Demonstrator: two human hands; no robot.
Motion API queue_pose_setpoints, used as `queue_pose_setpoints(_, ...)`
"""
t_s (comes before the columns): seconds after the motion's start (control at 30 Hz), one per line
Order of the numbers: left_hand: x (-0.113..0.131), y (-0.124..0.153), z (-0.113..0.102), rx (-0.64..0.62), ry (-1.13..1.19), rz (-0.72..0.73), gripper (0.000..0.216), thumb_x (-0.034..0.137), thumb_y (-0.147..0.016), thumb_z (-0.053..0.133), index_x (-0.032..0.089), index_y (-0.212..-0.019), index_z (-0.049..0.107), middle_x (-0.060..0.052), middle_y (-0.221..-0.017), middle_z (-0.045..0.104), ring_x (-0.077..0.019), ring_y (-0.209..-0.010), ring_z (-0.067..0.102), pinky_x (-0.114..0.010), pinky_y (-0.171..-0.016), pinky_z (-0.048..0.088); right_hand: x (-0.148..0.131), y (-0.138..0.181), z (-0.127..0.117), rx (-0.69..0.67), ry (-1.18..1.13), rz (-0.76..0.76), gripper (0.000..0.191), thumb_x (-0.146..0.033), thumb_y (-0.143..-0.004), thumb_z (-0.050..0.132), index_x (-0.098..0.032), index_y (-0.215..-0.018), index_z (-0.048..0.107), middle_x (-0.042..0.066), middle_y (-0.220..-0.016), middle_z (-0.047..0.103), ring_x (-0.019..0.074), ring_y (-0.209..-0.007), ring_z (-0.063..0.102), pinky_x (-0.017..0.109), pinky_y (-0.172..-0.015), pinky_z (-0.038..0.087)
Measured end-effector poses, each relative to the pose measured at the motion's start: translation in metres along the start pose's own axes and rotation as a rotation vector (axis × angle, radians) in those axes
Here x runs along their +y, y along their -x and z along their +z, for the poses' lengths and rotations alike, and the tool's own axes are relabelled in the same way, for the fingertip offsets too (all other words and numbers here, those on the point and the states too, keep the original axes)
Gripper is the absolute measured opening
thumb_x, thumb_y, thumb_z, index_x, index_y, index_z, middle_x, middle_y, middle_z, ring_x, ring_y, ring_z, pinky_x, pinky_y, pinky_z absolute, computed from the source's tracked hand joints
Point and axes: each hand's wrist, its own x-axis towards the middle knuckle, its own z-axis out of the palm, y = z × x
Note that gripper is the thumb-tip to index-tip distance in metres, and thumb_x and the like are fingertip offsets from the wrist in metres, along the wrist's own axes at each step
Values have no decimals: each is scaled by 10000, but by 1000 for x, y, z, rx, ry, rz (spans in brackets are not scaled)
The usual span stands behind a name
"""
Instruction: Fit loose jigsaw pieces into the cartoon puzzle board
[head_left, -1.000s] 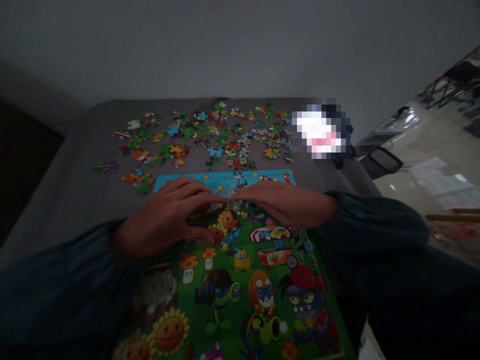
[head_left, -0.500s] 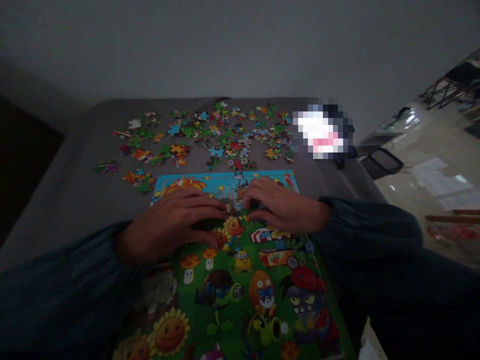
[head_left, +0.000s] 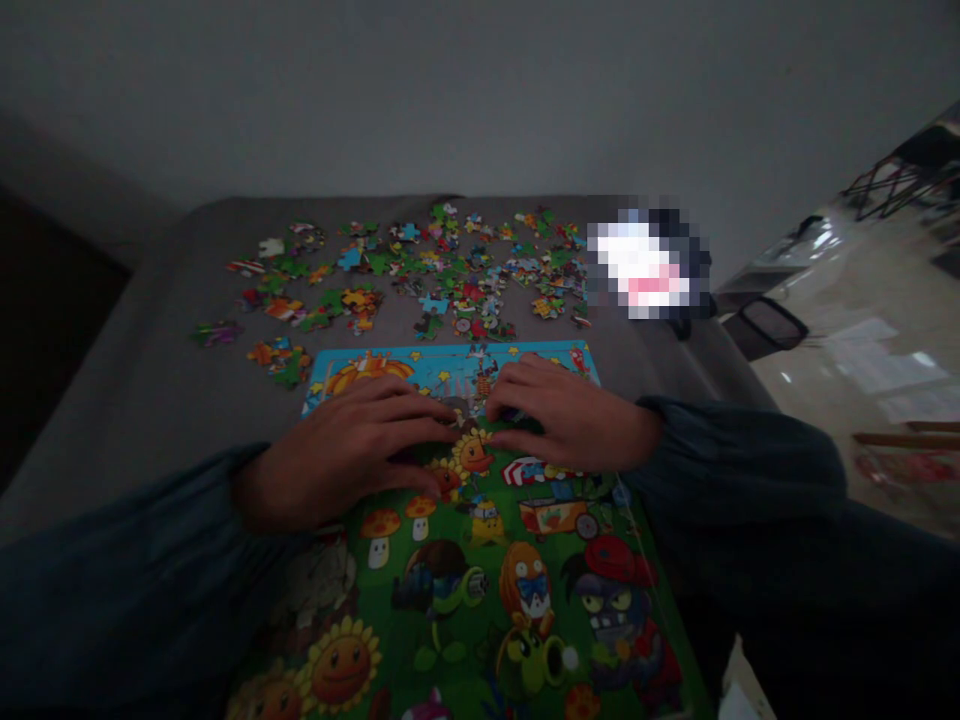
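Now left hand [head_left: 349, 450] over cartoon puzzle [head_left: 457, 590], palm down, thumb spread, nothing seen gripped; right hand [head_left: 566, 412] alongside, half-curled, hold unclear. Loose pieces [head_left: 433, 303] scattered beyond.

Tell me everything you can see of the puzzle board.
The puzzle board looks rectangular and colourfully printed, its material unclear: a blue, starred strip at the far end, then green with cartoon sunflowers, mushrooms and a red-capped purple figure. A thin line runs inside its right edge. It lies face up, its far edge facing loose jigsaw pieces on the grey cloth; its near end runs out of frame. The left hand and right hand cover parts of its far half, apparently touching it.
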Motion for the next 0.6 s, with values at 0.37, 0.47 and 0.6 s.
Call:
queue_pose_setpoints(0.37, -5, 2, -9, -51, -3, -49, 413, 577, -896, 574, 300, -1187, 667, -13, -1225, 679, -232, -1130, 571, -363, -975, 417, 1, 2, -4, 65, 31, -94, 251, -372, -962, 555, -145, -1047, 620, 93, -1036, 606, 211, -964, 505, 350, -864, 383)
queue_pose_setpoints(0.47, -10, 4, -16, -37, -24, -67, 406, 583, -913, 550, 297, -1175, 670, -18, -1199, 685, -233, -1119, 583, -370, -975, 425, 0, 3, -6, 154, 48, -180, 242, -322, -983, 495, -141, -1075, 628, 103, -1027, 613, 204, -961, 521, 351, -865, 406)
queue_pose_setpoints(0.6, -18, 8, -31, 24, -65, -131, 374, 560, -954, 502, 286, -1145, 671, -21, -1157, 695, -234, -1070, 604, -379, -946, 436, -2, 2, -2, 59, 133, -228, 285, -333, -981, 485, -140, -1105, 655, 119, -1048, 613, 220, -958, 525, 374, -867, 418)
